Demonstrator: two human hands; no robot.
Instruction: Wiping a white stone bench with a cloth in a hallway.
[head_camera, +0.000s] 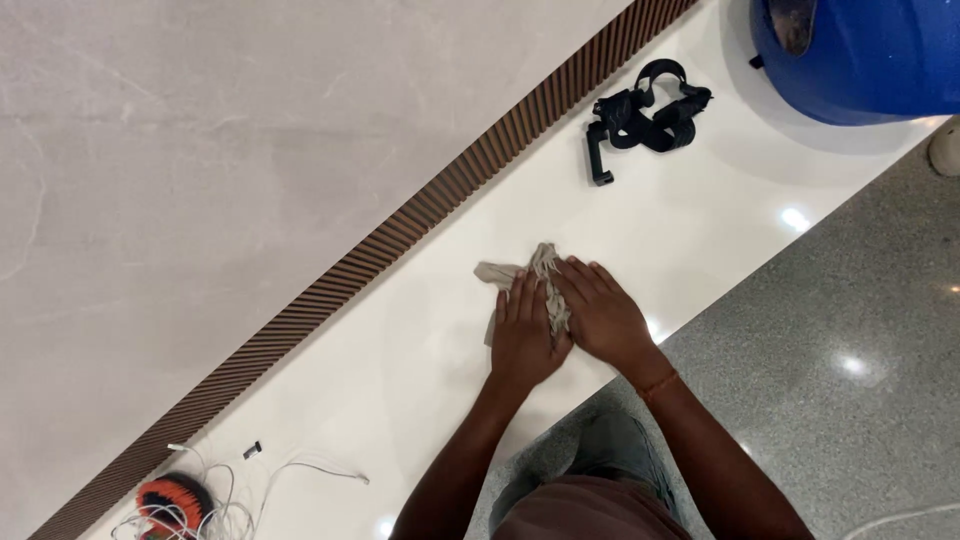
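Both hands are seen pressed flat on a crumpled beige cloth (535, 285), which lies on the white bench (420, 340) about midway along it, nearer the front edge than the ribbed brown strip (400, 235) at the back; the left hand (525, 335) is spread open, palm down, fingers pointing away from the person, covering the near left part of the cloth; the right hand (600, 312) is likewise open and flat, laid on the cloth's right side, its fingers angled toward the left hand; the two hands are set just beside each other, a bunched ridge of cloth being squeezed up between them; nothing is gripped, the fabric only being pinned down; a loose corner of the cloth is left sticking out to the left, beyond the fingertips. A thin orange band (658, 385) is worn at the right wrist. Farther along the bench, toward its far right end, a black strap with a buckle (645, 120) is lying coiled, and a large blue rounded container (860, 55) is standing at the corner beyond it; at the near left end, white cables (250, 490) are tangled around a red and black round object (170, 497). Below the front edge, grey speckled floor (830, 350) is seen.
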